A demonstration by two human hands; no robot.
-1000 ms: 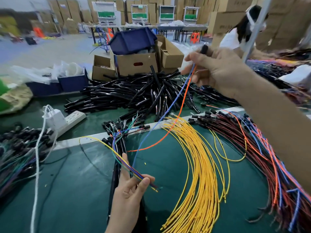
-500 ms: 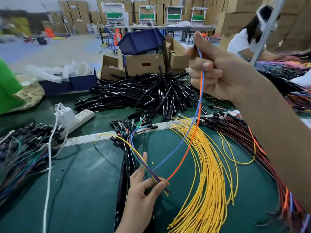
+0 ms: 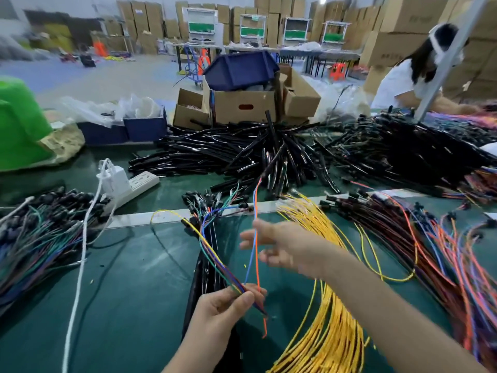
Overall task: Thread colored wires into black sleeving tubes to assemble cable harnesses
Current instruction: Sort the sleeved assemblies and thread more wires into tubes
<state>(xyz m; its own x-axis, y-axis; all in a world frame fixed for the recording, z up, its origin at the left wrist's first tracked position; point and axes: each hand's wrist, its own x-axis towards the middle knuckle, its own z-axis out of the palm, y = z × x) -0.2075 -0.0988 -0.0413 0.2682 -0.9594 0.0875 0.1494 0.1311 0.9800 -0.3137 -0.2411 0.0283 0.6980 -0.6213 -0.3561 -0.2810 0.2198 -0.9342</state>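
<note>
Low over the mat [image 3: 129, 297], the left hand [image 3: 223, 305] pinches a bunch of wires [image 3: 215, 261] between thumb and fingertips, together with a blue wire [image 3: 250, 261] and an orange wire [image 3: 256, 211] that rise straight up. Just above, the right hand [image 3: 282, 246] is blurred against those two; whether it grips them I cannot tell. Black tubes [image 3: 242, 154] lie heaped behind, with yellow wires [image 3: 332, 332] fanned at right.

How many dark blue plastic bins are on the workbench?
3. A tilted bin tops the cardboard box; a second bin and a third bin stand side by side left of it, under clear plastic bags. Others may be hidden.
</note>
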